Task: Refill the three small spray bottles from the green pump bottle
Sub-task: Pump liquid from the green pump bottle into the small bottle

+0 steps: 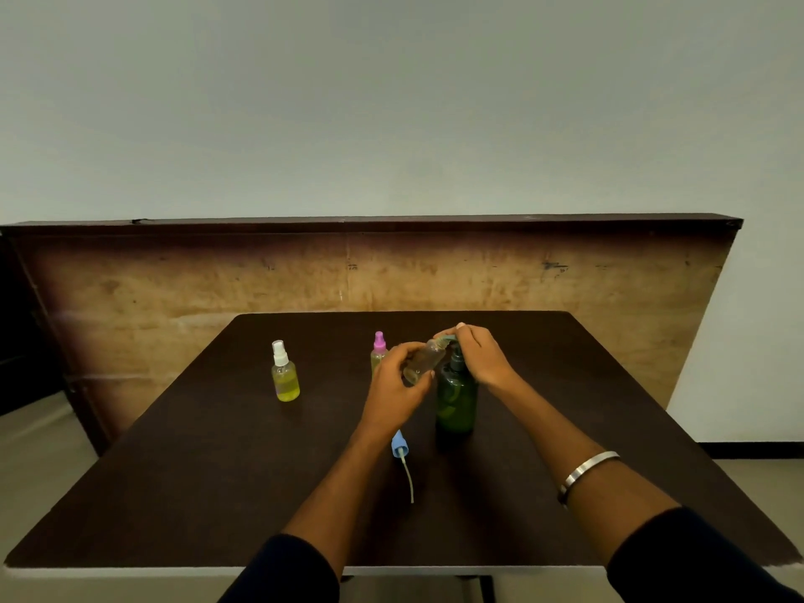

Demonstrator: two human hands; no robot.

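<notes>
The green pump bottle [456, 398] stands upright near the middle of the dark table [217, 493]. My right hand [483, 356] rests on its pump head, fingers curled over the nozzle. My left hand [398, 385] holds an uncapped clear small bottle [424, 361], tilted with its mouth at the pump's spout. That bottle's blue spray cap [399, 448] with its dip tube lies on the table in front of the green bottle. A white-capped spray bottle [285, 372] with yellow liquid stands at the left. A pink-capped spray bottle [379, 348] stands behind my left hand, partly hidden.
A tall wooden board [391, 276] stands upright just behind the table's far edge. The table's near edge [130, 570] runs below my forearms. A metal bangle [585, 470] sits on my right wrist.
</notes>
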